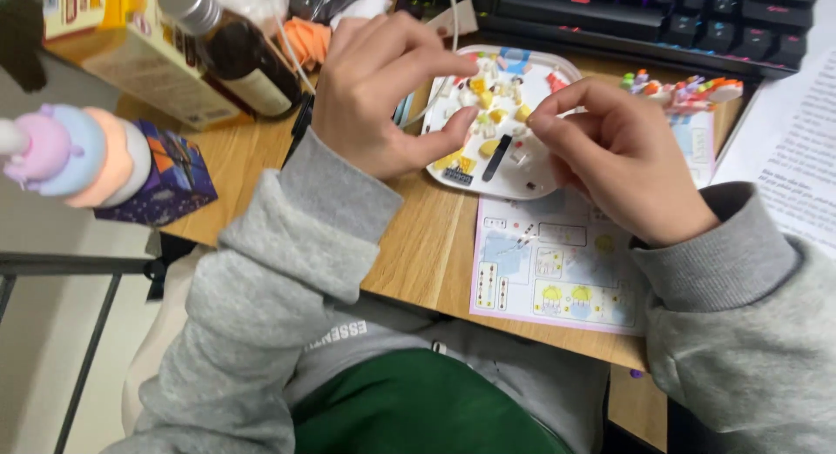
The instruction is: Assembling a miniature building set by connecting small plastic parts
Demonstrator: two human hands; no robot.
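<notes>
Yellow and white mini bricks [484, 123] mostly loose in tray [557, 69]; left hand [383, 93] fingers half-spread above them, right hand [623, 158] fingers pinched, contents unclear.

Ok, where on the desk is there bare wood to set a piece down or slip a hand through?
Bare wood shows between the left sleeve and the instruction sheet, below the white tray. A smaller patch lies between the purple box and the left hand. Crowded: tray, the bottle corner, and by the keyboard near the right hand.
</notes>
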